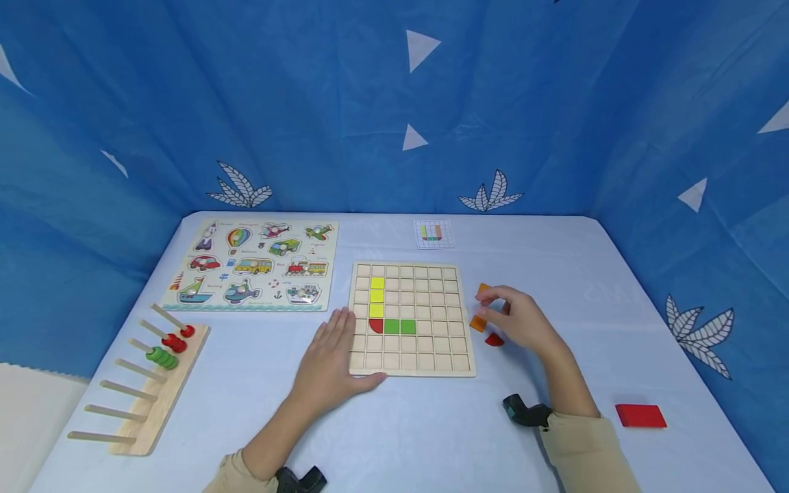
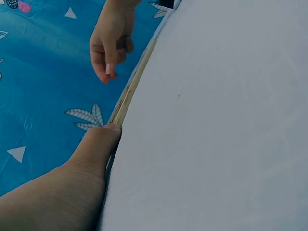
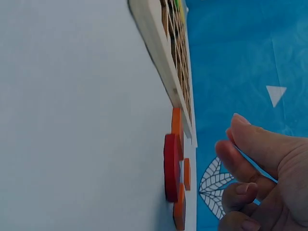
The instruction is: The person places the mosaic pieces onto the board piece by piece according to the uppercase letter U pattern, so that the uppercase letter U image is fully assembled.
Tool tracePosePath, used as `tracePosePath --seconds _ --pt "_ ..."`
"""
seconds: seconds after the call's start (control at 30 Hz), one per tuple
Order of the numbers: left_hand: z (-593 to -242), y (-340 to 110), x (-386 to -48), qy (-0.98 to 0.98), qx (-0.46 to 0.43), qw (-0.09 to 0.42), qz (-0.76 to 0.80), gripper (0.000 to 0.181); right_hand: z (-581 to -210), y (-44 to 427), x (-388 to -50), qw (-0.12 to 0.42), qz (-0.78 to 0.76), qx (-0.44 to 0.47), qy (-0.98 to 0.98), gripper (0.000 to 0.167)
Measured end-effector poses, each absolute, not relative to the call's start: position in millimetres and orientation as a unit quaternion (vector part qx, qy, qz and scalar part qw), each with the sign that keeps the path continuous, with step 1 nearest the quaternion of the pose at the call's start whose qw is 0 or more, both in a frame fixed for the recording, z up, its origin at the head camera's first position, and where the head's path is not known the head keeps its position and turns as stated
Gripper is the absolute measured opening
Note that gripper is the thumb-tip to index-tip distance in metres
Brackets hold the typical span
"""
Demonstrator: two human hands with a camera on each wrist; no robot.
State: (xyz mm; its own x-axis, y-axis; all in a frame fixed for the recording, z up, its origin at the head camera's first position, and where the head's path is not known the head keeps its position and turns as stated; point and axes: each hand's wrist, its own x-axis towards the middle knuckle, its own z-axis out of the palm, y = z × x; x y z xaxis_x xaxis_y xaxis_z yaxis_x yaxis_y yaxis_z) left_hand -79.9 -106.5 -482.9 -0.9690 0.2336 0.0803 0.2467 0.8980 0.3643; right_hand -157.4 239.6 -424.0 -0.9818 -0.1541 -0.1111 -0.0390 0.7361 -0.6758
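My left hand [image 1: 327,366] lies with straight fingers on the left edge of the wooden grid board [image 1: 425,367], its thumb [image 2: 98,144] along the near edge. On the grid stand three yellow squares [image 1: 377,296] in a column, a red quarter-round piece [image 1: 376,326] below them, and two green squares [image 1: 399,326] to its right. Right of the board, my right hand [image 1: 520,322] hovers above loose orange pieces [image 1: 477,323] and a red curved piece [image 1: 494,339]. In the right wrist view that hand's [image 3: 269,178] thumb and fingers are bent loosely, nothing between them; the red piece [image 3: 171,167] lies beside three orange ones [image 3: 177,130].
A small pattern card [image 1: 434,234] lies behind the board. At the back left is a picture puzzle [image 1: 253,267]; a wooden peg rack [image 1: 161,404] with red and green beads stands at the left. One red block [image 1: 641,415] rests at the right.
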Motion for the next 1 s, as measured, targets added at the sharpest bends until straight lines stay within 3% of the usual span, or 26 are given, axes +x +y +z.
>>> tracePosePath --seconds 0.7,1.0 --pt "-482.7 -106.4 -80.0 -0.974 -0.125 0.02 -0.19 0.124 -425.0 263.8 -139.0 0.084 -0.335 -0.045 0.937 0.024" --pt "-481.6 -106.2 -79.8 -0.973 -0.122 0.018 -0.195 0.125 -428.8 268.7 -134.1 0.121 -0.335 -0.052 0.933 0.025"
